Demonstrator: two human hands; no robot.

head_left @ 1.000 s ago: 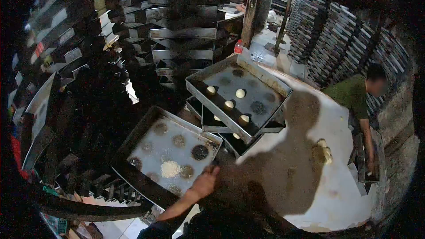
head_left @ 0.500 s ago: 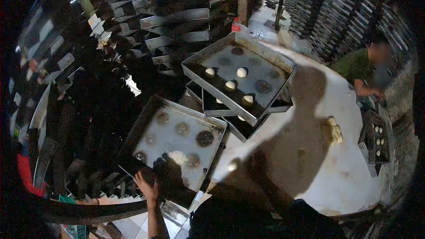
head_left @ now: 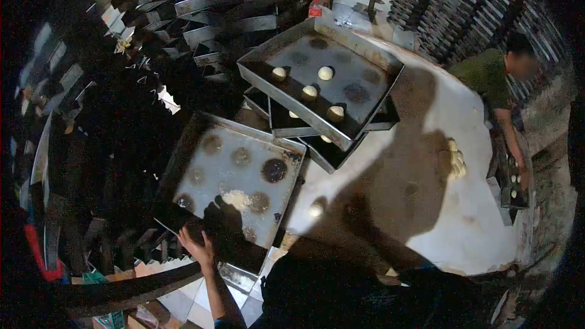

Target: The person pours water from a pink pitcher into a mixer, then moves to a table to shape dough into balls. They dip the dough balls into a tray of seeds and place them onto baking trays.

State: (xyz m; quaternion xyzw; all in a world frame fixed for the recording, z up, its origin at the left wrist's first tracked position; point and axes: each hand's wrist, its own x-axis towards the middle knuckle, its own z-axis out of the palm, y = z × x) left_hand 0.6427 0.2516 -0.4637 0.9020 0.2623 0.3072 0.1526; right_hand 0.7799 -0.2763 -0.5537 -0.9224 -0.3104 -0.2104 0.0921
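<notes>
My left hand (head_left: 196,247) is at the near wall of a large metal baking tray (head_left: 253,157), fingers stretched out and thumb apart. Dark round marks and a small heap of pale crumbs or flour (head_left: 236,200) show on that tray's floor, with the hand's shadow beside the heap. My right hand is out of sight; dark clothing fills the bottom of the view. A single dough ball (head_left: 315,210) lies on the pale worktop (head_left: 469,219) right of the tray. Beyond it, several trays are stacked askew, the top tray (head_left: 365,127) holding several dough balls (head_left: 325,73).
A cluster of dough pieces (head_left: 456,161) lies on the worktop's right side. At far right a person (head_left: 487,79) reaches into a dark tray (head_left: 515,198) with dough balls. A red-capped bottle (head_left: 314,8) stands behind the stack. Tray stacks (head_left: 231,24) line the back.
The whole view has shifted, so trays and worktop appear higher. My left hand has slipped slightly lower along the tray wall, fingers more spread. The other person's arm now extends down into their tray.
</notes>
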